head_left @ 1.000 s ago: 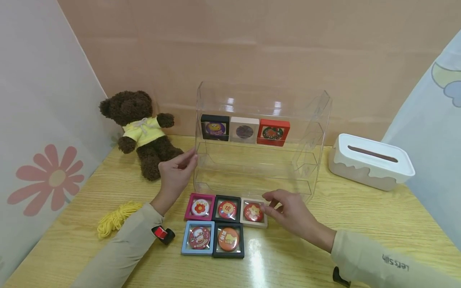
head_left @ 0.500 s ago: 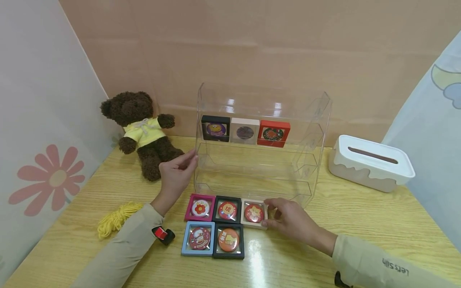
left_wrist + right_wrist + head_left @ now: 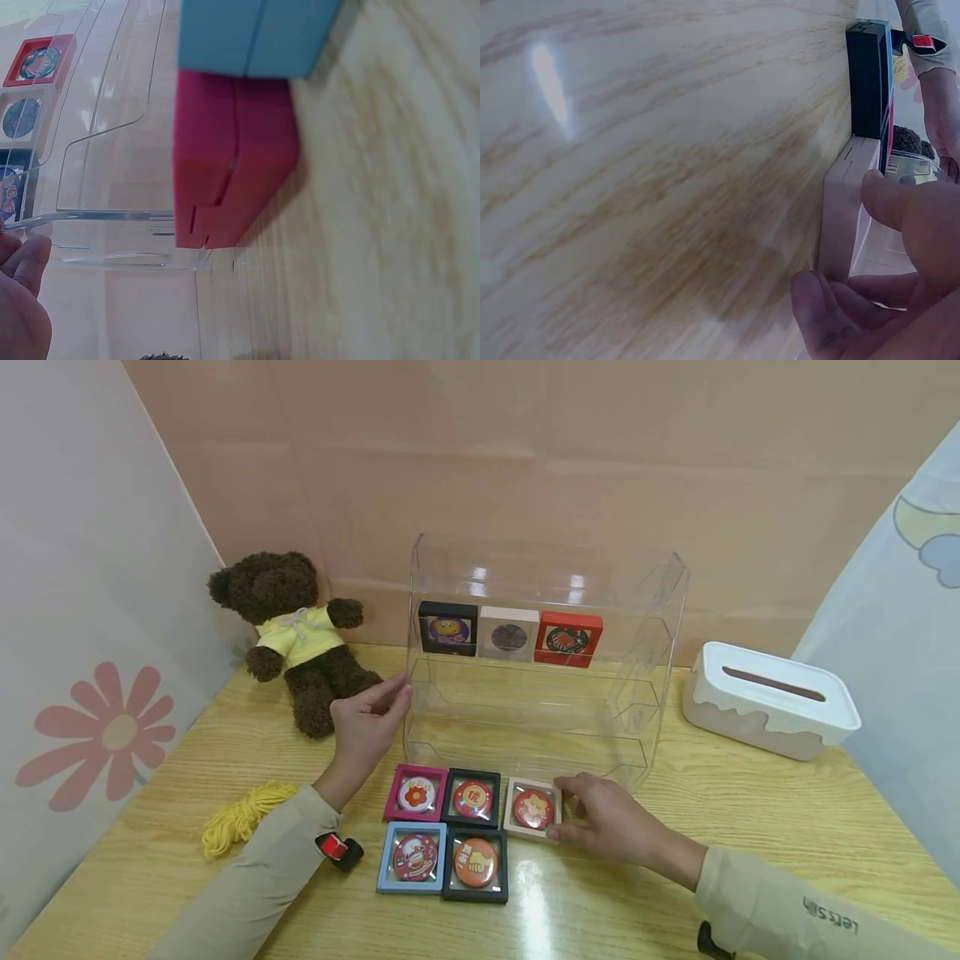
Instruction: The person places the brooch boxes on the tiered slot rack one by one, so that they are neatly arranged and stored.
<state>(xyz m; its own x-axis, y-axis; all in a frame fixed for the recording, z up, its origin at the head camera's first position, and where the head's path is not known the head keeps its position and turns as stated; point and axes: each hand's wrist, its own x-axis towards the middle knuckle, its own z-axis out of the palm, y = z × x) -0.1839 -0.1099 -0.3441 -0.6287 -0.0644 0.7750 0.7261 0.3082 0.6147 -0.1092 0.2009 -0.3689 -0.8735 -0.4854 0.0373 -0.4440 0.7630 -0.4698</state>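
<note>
Gripping the cream-framed case (image 3: 844,214) along its right side, my right hand (image 3: 609,820) has its fingers clamped on it, thumb toward the near corner. The case sits on the bench (image 3: 607,910), in front of the clear rack (image 3: 540,714), a slim gap from the black-framed case (image 3: 471,797) in the far row. My left hand (image 3: 367,727) pinches the rack's left edge. Assessment: the case should be light and stiff, its smooth frame somewhat slippery. The clear window (image 3: 518,790) around the badge (image 3: 533,810) is judged the delicate part, perhaps thin film that dents under pressure. Recommended hold: opposite frame walls, lightly, off the window. A stepped seam (image 3: 847,156) shows in the side wall; prising there might part the halves.
</note>
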